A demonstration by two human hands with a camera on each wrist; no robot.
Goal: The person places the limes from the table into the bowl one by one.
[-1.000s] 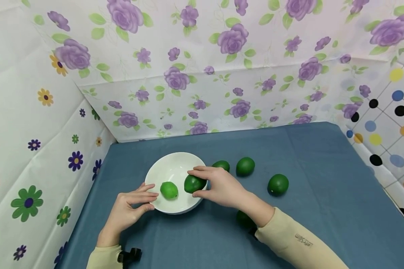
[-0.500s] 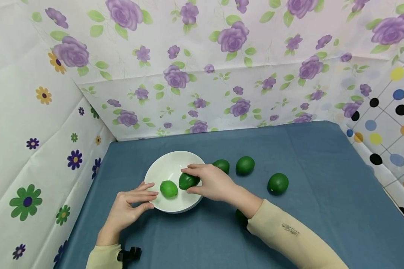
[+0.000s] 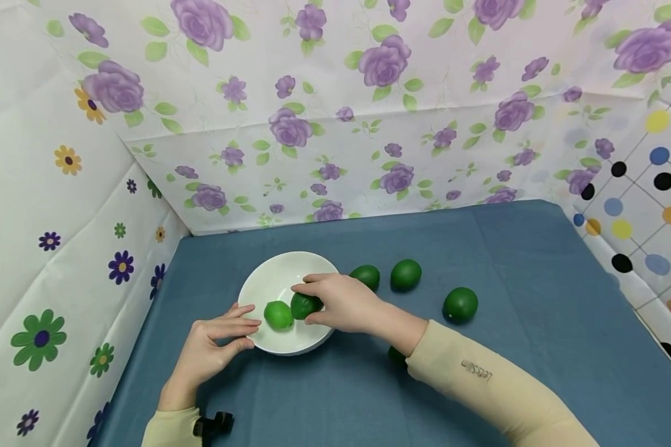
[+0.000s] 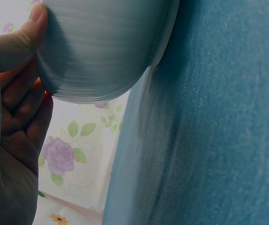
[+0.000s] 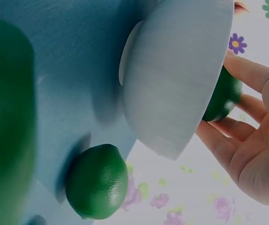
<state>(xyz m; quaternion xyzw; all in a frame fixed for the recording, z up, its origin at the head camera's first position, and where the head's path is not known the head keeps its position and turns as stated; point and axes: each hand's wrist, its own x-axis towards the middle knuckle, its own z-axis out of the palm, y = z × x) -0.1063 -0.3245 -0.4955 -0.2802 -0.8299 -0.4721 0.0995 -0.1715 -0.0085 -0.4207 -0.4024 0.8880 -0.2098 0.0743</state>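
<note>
A white bowl [image 3: 263,279] stands on the table, with a bright green lime [image 3: 278,315] lying inside it. My left hand [image 3: 212,341] holds the bowl's left rim, the fingers over the edge; in the left wrist view the thumb [image 4: 31,28] presses near the rim. Inside the bowl's right side, my right hand [image 3: 341,304] grips a dark green lime [image 3: 304,306] between thumb and fingers, close beside the bright one. The right wrist view shows this dark lime [image 5: 223,96] partly hidden behind the bowl wall [image 5: 176,75].
Right of the bowl, dark green limes lie on the blue cloth [image 3: 525,298]: one by the rim [image 3: 366,276], another beyond it [image 3: 406,275], one farther right [image 3: 460,304]. Another lime [image 3: 397,356] is partly hidden under the right forearm. Patterned sheets [image 3: 335,136] enclose the table.
My right hand has moved left and into the bowl with the dark green lime, bringing it beside the bright green one. The left hand has stayed at the rim.
</note>
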